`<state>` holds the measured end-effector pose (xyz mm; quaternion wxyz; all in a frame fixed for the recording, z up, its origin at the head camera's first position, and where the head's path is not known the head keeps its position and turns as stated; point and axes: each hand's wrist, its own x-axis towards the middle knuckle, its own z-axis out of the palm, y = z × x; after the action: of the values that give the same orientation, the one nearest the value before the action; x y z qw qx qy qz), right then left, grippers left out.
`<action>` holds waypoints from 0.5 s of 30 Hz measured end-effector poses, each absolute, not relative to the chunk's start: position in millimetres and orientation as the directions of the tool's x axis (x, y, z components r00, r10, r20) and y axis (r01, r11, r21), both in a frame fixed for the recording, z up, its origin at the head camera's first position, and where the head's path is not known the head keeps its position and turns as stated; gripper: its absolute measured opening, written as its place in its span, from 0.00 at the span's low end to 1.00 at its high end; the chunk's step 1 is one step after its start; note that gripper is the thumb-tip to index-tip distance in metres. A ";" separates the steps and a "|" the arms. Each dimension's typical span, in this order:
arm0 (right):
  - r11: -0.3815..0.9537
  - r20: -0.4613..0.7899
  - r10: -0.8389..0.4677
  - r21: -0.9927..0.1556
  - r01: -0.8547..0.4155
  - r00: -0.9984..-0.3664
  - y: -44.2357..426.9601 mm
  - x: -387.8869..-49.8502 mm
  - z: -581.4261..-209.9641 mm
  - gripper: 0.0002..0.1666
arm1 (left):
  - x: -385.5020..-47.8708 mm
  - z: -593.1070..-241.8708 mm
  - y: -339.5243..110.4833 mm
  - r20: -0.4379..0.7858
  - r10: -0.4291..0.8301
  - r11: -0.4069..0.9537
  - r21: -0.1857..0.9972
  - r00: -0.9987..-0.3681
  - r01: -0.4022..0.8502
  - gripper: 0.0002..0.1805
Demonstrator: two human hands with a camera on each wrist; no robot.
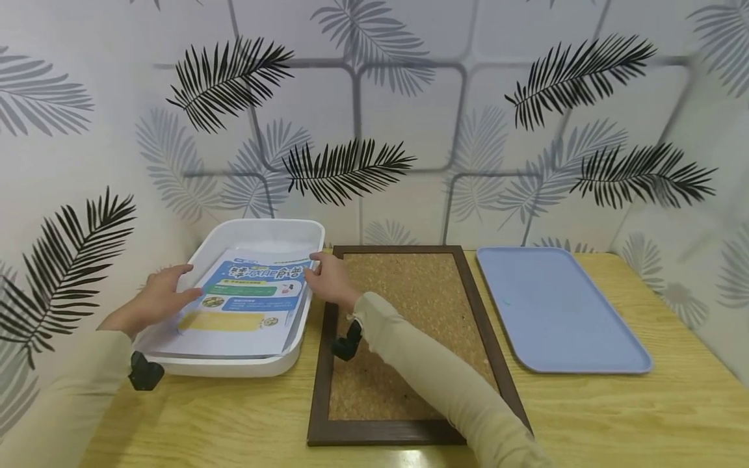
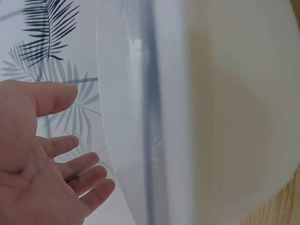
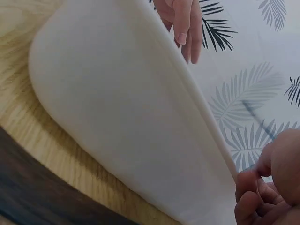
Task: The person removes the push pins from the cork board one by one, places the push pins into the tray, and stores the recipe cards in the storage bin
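A white plastic bin (image 1: 269, 369) stands at the left of the table, with a stack of printed paper sheets (image 1: 240, 328) in it. The top sheet has a blue heading and yellow and green blocks. My left hand (image 1: 160, 296) is over the bin's left side, its fingers spread and apart from each other; its palm shows in the left wrist view. At the bin's right rim, beside the sheets' upper right corner, is my right hand (image 1: 333, 279). Its fingers are curled at the rim in the right wrist view; whether they pinch paper or rim is hidden.
A cork board (image 1: 404, 312) with a dark brown frame lies in the middle of the wooden table (image 1: 234, 416), under my right forearm. Farther right is a flat light blue tray (image 1: 556, 309). Behind the table stands a wall (image 1: 409, 117) patterned with leaves.
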<state>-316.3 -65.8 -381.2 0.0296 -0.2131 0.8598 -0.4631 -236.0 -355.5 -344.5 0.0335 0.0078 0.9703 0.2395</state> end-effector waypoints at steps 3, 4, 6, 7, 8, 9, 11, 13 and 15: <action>0.470 0.148 -0.408 -0.812 -0.346 -0.901 -59.3 -311.7 -381.6 0.26 | -236.6 -346.0 -349.0 -0.057 0.062 0.882 0.469 -0.996 0.028 0.39; 0.475 0.155 -0.411 -0.804 -0.356 -0.898 -57.7 -310.6 -381.9 0.25 | -236.5 -346.5 -346.7 -0.055 0.069 0.883 0.468 -0.996 0.035 0.40; 0.487 0.172 -0.416 -0.787 -0.379 -0.893 -55.3 -308.9 -382.1 0.25 | -236.1 -346.6 -342.1 -0.052 0.074 0.882 0.469 -0.996 0.041 0.40; 0.485 0.177 -0.417 -0.786 -0.383 -0.892 -54.3 -308.3 -382.0 0.24 | -235.8 -346.5 -339.8 -0.041 0.082 0.882 0.468 -0.996 0.053 0.40; 0.482 0.181 -0.417 -0.787 -0.385 -0.891 -53.4 -307.7 -381.8 0.24 | -235.4 -346.0 -337.6 -0.031 0.089 0.879 0.472 -0.996 0.064 0.39; 0.477 0.189 -0.413 -0.788 -0.389 -0.891 -52.7 -307.2 -381.6 0.24 | -235.1 -345.7 -335.6 -0.021 0.096 0.877 0.476 -0.995 0.075 0.39; 0.463 0.205 -0.402 -0.795 -0.392 -0.892 -51.0 -306.3 -381.3 0.23 | -234.0 -345.0 -331.9 -0.004 0.119 0.872 0.478 -0.993 0.103 0.39; 0.456 0.205 -0.401 -0.800 -0.389 -0.893 -48.6 -304.5 -381.6 0.22 | -231.3 -344.9 -329.6 0.005 0.138 0.870 0.477 -0.990 0.123 0.39; 0.456 0.213 -0.413 -0.793 -0.403 -0.886 -46.0 -302.5 -382.7 0.22 | -228.3 -346.9 -329.7 0.027 0.155 0.871 0.467 -0.988 0.150 0.39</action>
<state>-302.5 -46.0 -382.7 0.0051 -0.2391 0.8533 -0.4634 -228.3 -329.7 -346.9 0.0058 0.0788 0.9673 0.2411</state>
